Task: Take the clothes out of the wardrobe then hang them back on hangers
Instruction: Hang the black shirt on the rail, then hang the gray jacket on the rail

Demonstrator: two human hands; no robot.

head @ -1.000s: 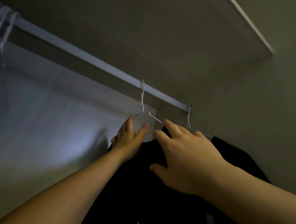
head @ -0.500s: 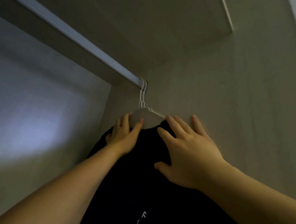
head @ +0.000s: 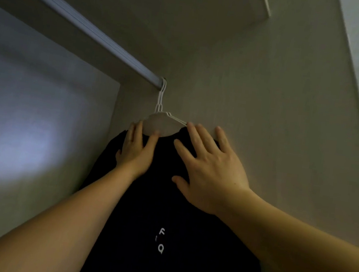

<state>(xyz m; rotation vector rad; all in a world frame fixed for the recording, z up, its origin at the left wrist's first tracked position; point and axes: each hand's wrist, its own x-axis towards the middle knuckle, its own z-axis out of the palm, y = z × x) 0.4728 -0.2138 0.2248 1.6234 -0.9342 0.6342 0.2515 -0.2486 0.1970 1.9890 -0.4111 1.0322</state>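
Hangers (head: 160,101) on rail (head: 79,20) at its right end, shirt (head: 163,213) hanging below, against the side wall (head: 269,102)

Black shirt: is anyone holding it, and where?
Not gripped: left hand and right hand lie flat on the black shirt, at its shoulders; the hanger carries it.

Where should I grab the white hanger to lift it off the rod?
Probably pinch the bare wire neck of the hanger just under the hook, coming from the left: the shirt covers its arms and the side wall crowds the right.
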